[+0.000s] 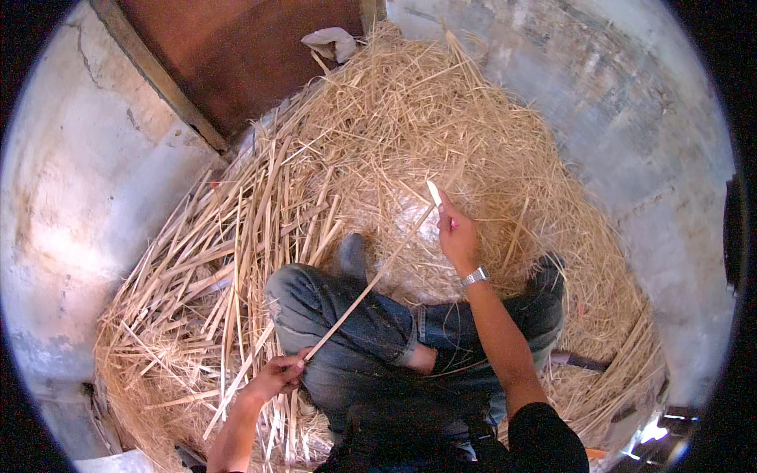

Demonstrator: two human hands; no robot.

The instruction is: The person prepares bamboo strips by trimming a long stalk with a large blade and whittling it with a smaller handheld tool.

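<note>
My left hand [277, 377] is closed, pinching the lower end of a long thin bamboo strip [367, 292]. The strip slants up to the right over my crossed legs, and its far end meets my right hand [459, 238]. That hand is wrapped round a knife, whose short bright blade [434, 192] sticks out past the thumb beside the strip's tip. A bit of pink shows between the fingers; most of the handle is hidden in the palm. A metal watch [475, 276] is on my right wrist.
Fine curled shavings [410, 102] heap up in front of me and on the right. Many split bamboo strips [260, 213] lie in a pile at my left. A brown door panel [244, 47] and stained walls [607, 87] close in the space. A pale cloth [331, 42] lies by the door.
</note>
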